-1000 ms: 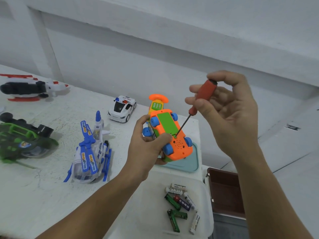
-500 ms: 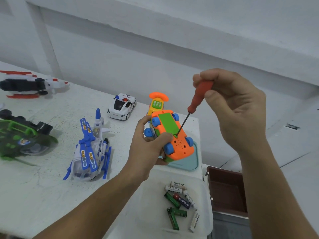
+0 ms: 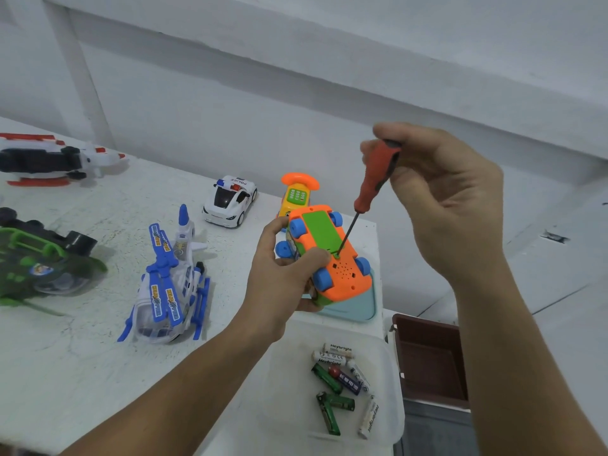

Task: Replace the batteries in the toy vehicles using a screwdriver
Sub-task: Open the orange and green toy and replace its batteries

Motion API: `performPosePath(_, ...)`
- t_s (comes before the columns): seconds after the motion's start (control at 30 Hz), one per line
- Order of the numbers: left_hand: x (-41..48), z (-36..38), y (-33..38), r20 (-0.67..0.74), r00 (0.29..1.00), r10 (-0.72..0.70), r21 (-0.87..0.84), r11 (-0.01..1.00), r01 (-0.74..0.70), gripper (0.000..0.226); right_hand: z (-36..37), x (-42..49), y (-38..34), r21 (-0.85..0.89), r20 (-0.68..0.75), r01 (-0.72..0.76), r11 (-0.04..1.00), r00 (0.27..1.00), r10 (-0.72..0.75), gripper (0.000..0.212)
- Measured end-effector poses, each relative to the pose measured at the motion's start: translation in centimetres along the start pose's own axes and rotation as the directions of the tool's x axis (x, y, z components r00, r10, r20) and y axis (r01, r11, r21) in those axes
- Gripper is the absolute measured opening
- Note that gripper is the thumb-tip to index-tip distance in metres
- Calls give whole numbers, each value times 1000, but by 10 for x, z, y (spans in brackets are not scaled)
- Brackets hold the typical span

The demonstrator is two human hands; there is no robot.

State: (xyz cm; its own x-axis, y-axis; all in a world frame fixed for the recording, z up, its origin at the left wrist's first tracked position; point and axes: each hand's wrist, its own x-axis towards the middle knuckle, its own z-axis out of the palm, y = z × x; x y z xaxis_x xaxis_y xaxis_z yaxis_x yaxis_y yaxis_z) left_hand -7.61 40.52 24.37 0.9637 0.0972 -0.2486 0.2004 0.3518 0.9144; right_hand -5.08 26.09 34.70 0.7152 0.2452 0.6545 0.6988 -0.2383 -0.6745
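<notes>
Centrally, the left hand (image 3: 279, 278) grips the upturned orange toy car (image 3: 329, 255) above the worktop (image 3: 82, 357), thumb on its underside. At upper right, the right hand (image 3: 450, 205) pinches the red screwdriver (image 3: 375, 179) handle with curled fingers, tip set at the green battery cover (image 3: 320, 232).

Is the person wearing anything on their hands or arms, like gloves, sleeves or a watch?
No. The left hand and right hand are bare, without gloves, and no ring shows. The left forearm and right forearm are uncovered to the picture's edge: no sleeves, watch or wristband in view.
</notes>
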Motion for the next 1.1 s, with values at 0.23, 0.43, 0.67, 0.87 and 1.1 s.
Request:
performPosePath(0.23, 0, 0, -1, 5, 1000, 11, 0, 1000, -11, 56, -1, 2, -2, -11, -41, -1, 1000, 999, 1, 29)
performPosePath(0.43, 0, 0, -3, 0, 1000, -10, -10, 1000, 10, 56, -3, 1, -2, 79, 36, 5, 997, 999, -8, 41)
performPosePath(0.67, 3, 0, -2, 2, 1000, -12, 2, 1000, 12, 55, 0, 1, 1, 162, 97, -94, 982, 992, 79, 40)
performPosePath(0.87, 2, 1, -2, 3, 1000, -25, 1, 1000, 25, 54, -4, 0, 3, 142, 53, -116, 983, 993, 110, 40)
performPosePath(1.1, 4, 1, -1, 4, 1000, -31, -3, 1000, 31, 51, -3, -10, 13, 29, 185, -234, 972, 957, 224, 76)
